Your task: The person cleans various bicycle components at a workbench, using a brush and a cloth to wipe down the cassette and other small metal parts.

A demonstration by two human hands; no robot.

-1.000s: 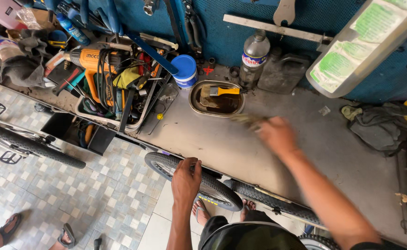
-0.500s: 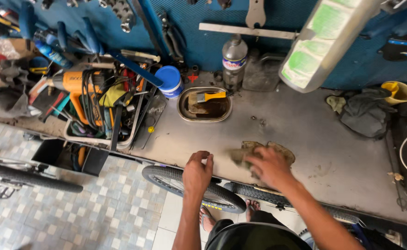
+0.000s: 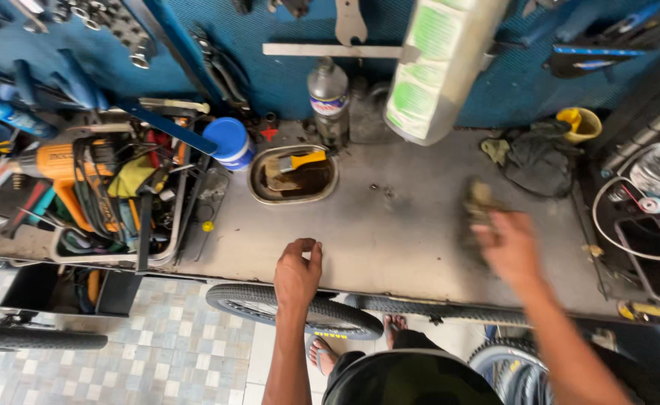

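Right hand presses a dirty rag on the grey worktop, grip closed on it; left hand, fingers curled and holding nothing, braces. Firm, flat strokes wipe best.

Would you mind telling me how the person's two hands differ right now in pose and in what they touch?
The left hand rests curled at the near edge of the workbench, sharp and holding nothing; the right hand reaches further across the bench, blurred, pressing a dirty rag. The left hand sits above a bicycle tyre; the right lies nearer the dark cloth heap. Both are bare and touch the bench.
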